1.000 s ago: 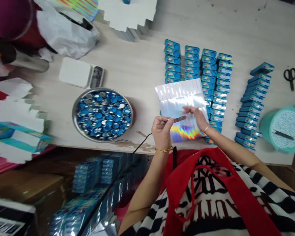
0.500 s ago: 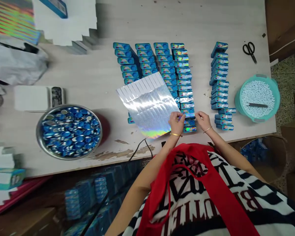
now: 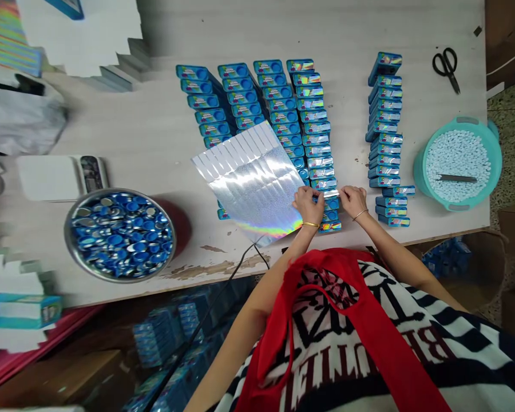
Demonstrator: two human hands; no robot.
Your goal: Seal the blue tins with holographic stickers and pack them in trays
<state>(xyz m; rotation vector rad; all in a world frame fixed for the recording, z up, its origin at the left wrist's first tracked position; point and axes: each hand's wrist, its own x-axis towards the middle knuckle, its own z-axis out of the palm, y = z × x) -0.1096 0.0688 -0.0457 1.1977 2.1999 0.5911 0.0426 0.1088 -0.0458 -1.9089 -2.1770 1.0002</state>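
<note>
My left hand [image 3: 308, 204] and my right hand [image 3: 352, 201] each pinch one end of a shiny holographic sticker strip [image 3: 331, 193], held flat over a small blue box [image 3: 331, 203] near the front of a row. Several rows of the same blue boxes [image 3: 283, 109] cover the table [image 3: 154, 131]; those in the right-hand row carry shiny strips. A holographic sticker sheet [image 3: 253, 183] cut into strips lies just left of my left hand.
A metal bowl of blue caps [image 3: 121, 234] stands front left beside a small scale [image 3: 60, 177]. A teal basket of white pieces [image 3: 457, 163] and black scissors [image 3: 447, 66] sit right. Another column of blue boxes [image 3: 384, 131] lies between. White cartons [image 3: 90, 34] are stacked back left.
My hands left the holographic sheet, carried a peeled strip right to the blue boxes, and now hold it one box farther back in the row. The view swung right.
</note>
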